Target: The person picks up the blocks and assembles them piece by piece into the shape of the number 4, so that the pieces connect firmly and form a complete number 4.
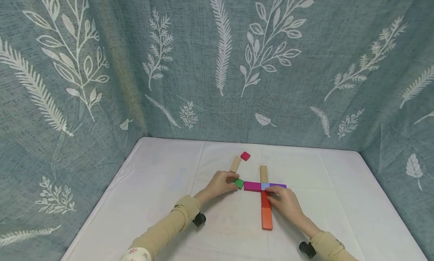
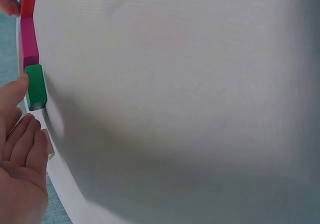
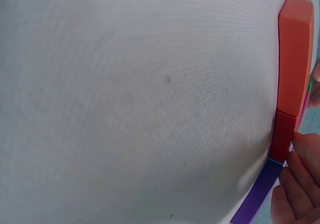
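Note:
My left hand [image 1: 222, 182] has a small green block [image 1: 239, 183] between thumb and fingertips. That block stands right at the left end of a magenta block [image 1: 252, 186]. My right hand [image 1: 286, 201] rests its fingertips by a light blue block [image 1: 265, 186], with the thumb at the side of a red block [image 3: 283, 136]. A purple block [image 3: 257, 194] extends right from the light blue one. Below the red block lies an orange block [image 1: 266, 219], and a plain wooden block [image 1: 263, 174] runs up from the light blue one, so the blocks form a cross.
Beyond my left hand lie another plain wooden block [image 1: 235, 164] and a small crimson block [image 1: 245, 156]. White cloth covers the table [image 1: 325, 178]. A blue-green leaf-patterned curtain [image 1: 203, 65] hangs behind it and along both sides.

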A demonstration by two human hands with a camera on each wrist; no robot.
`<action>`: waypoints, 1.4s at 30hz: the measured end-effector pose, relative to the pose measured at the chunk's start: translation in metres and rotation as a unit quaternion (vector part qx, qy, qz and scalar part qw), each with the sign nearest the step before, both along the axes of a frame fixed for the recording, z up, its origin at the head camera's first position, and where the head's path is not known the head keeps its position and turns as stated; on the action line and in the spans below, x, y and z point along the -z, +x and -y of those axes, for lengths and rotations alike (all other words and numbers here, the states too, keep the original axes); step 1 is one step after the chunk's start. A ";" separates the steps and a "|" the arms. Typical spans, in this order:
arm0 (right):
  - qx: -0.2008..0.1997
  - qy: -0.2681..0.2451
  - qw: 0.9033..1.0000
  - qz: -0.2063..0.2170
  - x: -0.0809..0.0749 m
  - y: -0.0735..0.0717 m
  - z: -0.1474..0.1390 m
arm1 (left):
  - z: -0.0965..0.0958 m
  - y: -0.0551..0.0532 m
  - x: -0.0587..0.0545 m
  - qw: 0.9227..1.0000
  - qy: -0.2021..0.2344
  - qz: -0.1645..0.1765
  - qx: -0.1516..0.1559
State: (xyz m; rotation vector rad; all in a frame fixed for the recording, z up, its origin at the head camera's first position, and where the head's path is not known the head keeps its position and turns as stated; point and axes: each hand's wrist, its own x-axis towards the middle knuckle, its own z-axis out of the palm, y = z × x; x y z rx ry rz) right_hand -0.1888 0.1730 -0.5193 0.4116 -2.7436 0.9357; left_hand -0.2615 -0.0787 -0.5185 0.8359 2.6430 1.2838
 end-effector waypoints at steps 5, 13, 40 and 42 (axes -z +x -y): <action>0.002 -0.001 1.000 0.007 -0.001 0.000 0.000 | 0.001 -0.001 -0.003 1.000 0.017 0.011 -0.003; -0.003 0.000 1.000 0.011 -0.002 0.000 0.000 | 0.002 -0.004 -0.010 0.998 0.046 0.026 -0.027; -0.004 0.000 1.000 0.001 -0.001 0.001 0.001 | 0.003 -0.031 -0.034 0.991 0.073 -0.001 -0.112; -0.004 -0.002 1.000 0.003 -0.001 0.002 0.001 | 0.003 -0.032 -0.031 0.991 0.068 0.001 -0.118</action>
